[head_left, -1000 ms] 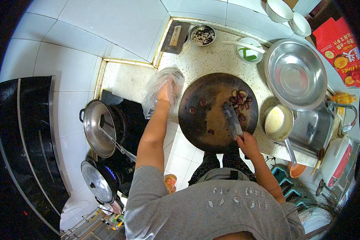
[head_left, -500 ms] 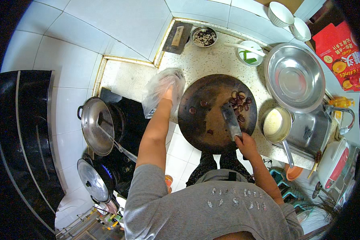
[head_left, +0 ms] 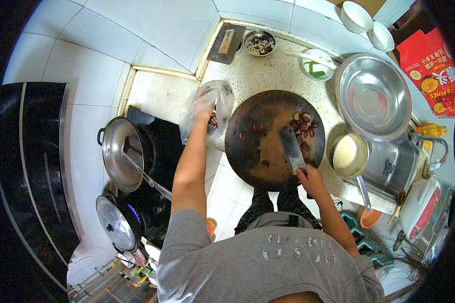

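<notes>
The right hand (head_left: 311, 179) is closed tight around the handle of a big knife (head_left: 292, 149). The knife lies long-ways over the round dark board (head_left: 260, 151), with its wide blade pointing away from the person, toward the wall. Small dark red fruits (head_left: 302, 127) sit on the board just past the blade tip.

The left hand (head_left: 203, 103) is stuck inside a clear plastic bag (head_left: 212, 108) on the counter (head_left: 273, 76), just left of the board. I cannot tell if its fingers are together.

A big shiny bowl (head_left: 373, 98) sits to the right. A pan (head_left: 120, 154) sits on the stove at the left.
</notes>
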